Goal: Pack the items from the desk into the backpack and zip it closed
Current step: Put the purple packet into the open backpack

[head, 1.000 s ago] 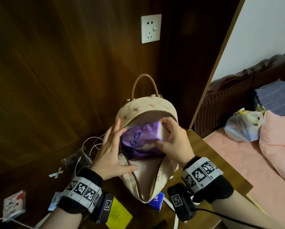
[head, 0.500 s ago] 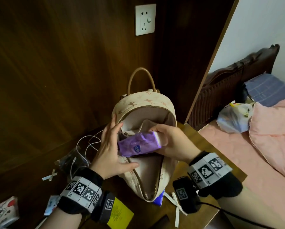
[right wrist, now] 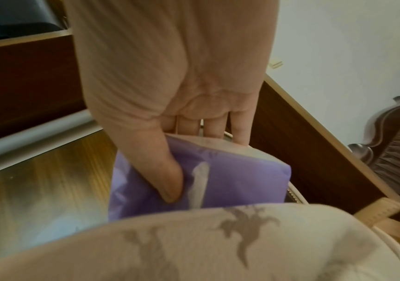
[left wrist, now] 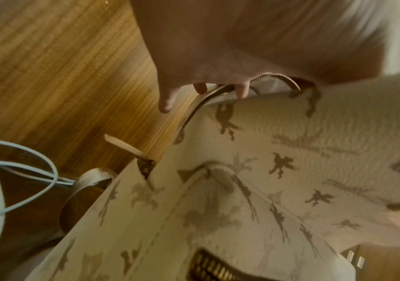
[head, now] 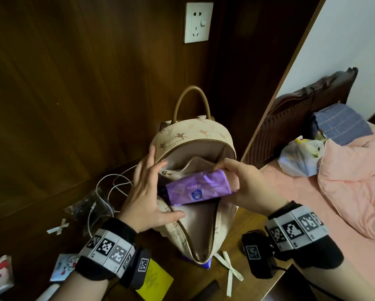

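A beige backpack [head: 190, 135] printed with brown horses stands unzipped on the wooden desk [head: 243, 222], its brown handle up. My right hand [head: 247, 185] grips a purple tissue pack [head: 199, 187] by its right end. The pack lies crosswise over the bag's mouth, its left end down inside. My left hand [head: 149, 187] rests on the left rim with straight fingers, thumb lying across the front flap. The left wrist view shows fingertips [left wrist: 200, 88] at the zipper edge of the backpack [left wrist: 266, 190]. In the right wrist view my thumb presses into the purple pack [right wrist: 230, 180] above the backpack [right wrist: 194, 247].
Left of the bag lie a white cable [head: 108, 187], a clear bag of dark items [head: 84, 209], a white bow [head: 58, 227] and two small packs [head: 62, 266]. A yellow note [head: 156, 281], a blue pack [head: 204, 262] and another bow [head: 232, 270] lie in front. A bed [head: 345, 192] adjoins the desk's right edge.
My right hand has turned the purple pack from bunched at the top of the opening to flat and crosswise, lower in the mouth. My left hand has stayed on the left rim.
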`<state>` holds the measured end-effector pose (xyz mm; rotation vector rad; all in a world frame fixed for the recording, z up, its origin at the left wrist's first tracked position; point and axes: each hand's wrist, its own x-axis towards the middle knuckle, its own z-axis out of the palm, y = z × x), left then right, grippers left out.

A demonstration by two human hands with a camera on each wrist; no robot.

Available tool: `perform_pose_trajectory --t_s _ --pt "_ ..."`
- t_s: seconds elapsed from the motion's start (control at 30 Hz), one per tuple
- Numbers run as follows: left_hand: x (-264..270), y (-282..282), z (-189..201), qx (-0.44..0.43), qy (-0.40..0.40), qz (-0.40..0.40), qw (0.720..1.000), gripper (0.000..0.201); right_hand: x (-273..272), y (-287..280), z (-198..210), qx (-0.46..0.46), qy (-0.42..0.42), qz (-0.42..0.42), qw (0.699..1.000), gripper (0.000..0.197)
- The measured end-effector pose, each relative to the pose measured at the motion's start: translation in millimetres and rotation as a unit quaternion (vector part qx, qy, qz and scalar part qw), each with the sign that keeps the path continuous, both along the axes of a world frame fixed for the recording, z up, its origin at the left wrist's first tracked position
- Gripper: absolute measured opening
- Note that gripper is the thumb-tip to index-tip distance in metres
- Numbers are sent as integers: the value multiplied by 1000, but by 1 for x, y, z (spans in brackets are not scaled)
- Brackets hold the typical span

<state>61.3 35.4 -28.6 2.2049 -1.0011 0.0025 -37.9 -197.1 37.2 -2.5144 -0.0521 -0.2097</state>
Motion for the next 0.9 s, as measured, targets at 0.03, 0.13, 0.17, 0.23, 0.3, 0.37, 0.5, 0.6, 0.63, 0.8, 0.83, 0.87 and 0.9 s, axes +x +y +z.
perform_pose_trajectory --t_s 0.03,0.13,0.17,0.23,0.3,0.37,0.5,0.6,0.63,0.8,0.83,0.87,0.9 --pt "1 0 2 6 1 2 1000 108 -1 -1 -1 7 6 -4 1000 41" --pt "8 2 10 12 -7 9 1000 89 -3 -4 -4 24 25 -10 999 42" --pt "12 3 13 12 -24 7 1000 76 -3 -5 -5 24 29 -11 999 43" --pt "20 5 17 7 -64 4 998 46 -3 -6 -5 23 34 -11 999 43" --pt "28 3 18 11 -108 9 994 22 -4 -3 -6 31 34 -8 999 43" --pt "31 -2 16 56 -146 9 988 9 -5 -1 -7 41 40 -9 998 42" --pt "28 -13 15 153 -84 18 984 18 -9 -1 -8 54 47 -10 997 41" --pt "28 -15 18 185 -89 28 978 24 -10 1 -8 66 52 -12 996 47" --pt "28 -15 18 196 -97 30 975 24 -10 1 -8 70 52 -13 996 49" --pt "31 -13 14 240 -133 57 960 56 -14 1 -9 81 45 -11 996 49" --pt "31 -14 14 251 -135 60 957 64 -15 0 -10 86 46 -11 995 48" --pt "31 -15 15 261 -136 62 954 70 -16 0 -11 90 46 -9 995 47" --pt "31 -16 15 268 -136 64 952 74 -16 -1 -12 92 47 -9 995 47"
